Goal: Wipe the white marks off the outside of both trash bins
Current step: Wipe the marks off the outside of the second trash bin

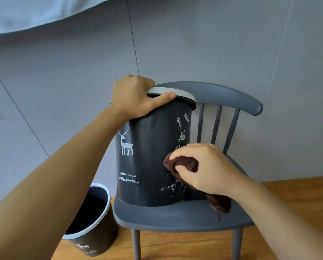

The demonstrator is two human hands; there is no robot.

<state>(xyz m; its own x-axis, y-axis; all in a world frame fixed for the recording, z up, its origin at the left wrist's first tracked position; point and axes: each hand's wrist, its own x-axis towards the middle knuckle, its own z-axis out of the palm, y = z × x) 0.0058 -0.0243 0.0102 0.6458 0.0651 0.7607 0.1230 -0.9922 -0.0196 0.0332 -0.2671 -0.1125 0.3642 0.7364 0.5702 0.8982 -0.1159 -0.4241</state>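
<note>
Left arm runs from lower left up to frame center, left hand (pixel 136 97) curled over something, thumb pointing right. Right arm enters lower right, right hand (pixel 203 169) center-right, fingers bunched in a pinching grip, knuckles up.

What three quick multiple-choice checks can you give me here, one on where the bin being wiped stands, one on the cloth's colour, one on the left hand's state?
1. The bin being wiped stands: A on the grey chair seat; B on the floor; C on a shelf.
2. The cloth is: A white; B dark brown; C blue.
3. The left hand: A hangs idle; B holds the cloth; C grips the bin's rim.

A: the black trash bin rests on the grey chair.
B: the right hand holds a dark brown cloth.
C: the left hand curls over the grey rim.
</note>
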